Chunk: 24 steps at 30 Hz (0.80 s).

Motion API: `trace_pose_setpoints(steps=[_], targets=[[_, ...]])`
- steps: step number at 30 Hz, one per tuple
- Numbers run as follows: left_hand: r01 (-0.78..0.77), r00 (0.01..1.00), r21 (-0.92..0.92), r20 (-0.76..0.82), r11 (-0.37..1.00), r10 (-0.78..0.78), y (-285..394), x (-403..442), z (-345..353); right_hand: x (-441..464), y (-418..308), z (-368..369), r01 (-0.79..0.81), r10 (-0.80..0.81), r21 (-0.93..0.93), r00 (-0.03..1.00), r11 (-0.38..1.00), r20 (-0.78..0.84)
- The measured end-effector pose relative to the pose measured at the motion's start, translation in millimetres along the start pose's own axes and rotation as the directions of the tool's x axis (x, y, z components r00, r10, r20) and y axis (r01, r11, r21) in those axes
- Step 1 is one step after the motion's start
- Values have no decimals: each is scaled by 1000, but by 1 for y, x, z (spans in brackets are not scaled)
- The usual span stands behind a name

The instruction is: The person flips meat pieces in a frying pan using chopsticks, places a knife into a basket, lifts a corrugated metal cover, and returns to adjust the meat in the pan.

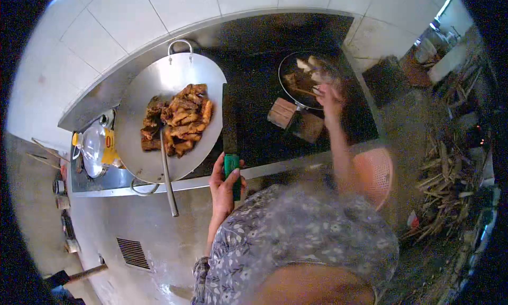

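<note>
My left hand (226,182) is wrapped round the green handle of a wide dark-bladed knife (230,125), its blade pointing away from me over the black counter. At the right, my right hand (329,96) is closed at the edge of a dark pan (303,96), on what look like thin chopsticks (305,91). Pale and brown food pieces (312,66) lie in the pan, partly hidden by haze. Left of the knife, a large metal wok (132,104) holds browned, fried pieces (185,119) and a long-handled metal utensil (169,178).
A reddish block (282,113) sits below the pan. An oil bottle (98,144) stands left of the wok. A pink perforated basket (377,172) is near my right forearm. Firewood (447,172) is piled at the far right. The counter's front edge (264,168) runs before me.
</note>
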<state>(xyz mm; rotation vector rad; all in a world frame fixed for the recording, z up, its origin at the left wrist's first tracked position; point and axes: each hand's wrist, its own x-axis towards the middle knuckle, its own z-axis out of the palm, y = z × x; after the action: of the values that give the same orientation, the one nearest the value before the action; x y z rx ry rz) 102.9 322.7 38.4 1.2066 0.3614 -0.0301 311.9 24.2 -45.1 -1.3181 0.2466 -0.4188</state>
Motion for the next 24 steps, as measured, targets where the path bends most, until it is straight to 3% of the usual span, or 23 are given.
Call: trace_pose_setpoints(steps=[1, 4, 9, 13, 16, 24], targets=[[-6, 1000, -7, 6, 1000, 6, -2, 0, 6, 3, 7, 0, -1, 1, 0, 1000, 1000, 4], [-6, 1000, 11, -29, 1000, 6, -2, -5, 14, 5, 22, 7, 234, -232, -61, 972, 970, 35], [-10, 994, 35, -107, 999, 13, -7, -9, 17, 27, 45, -19, 220, -220, 22, 975, 975, -6], [4, 994, -18, -108, 1000, -6, -12, -10, 14, 35, 20, -38, 97, -92, 154, 995, 983, -40], [10, 995, -22, -104, 1000, -12, -8, -8, 19, 57, 35, -57, -76, 163, 360, 963, 930, -217], [-1, 997, -78, -72, 997, -5, -14, 3, 26, 42, 35, -87, -72, 158, 446, 975, 892, -157]])
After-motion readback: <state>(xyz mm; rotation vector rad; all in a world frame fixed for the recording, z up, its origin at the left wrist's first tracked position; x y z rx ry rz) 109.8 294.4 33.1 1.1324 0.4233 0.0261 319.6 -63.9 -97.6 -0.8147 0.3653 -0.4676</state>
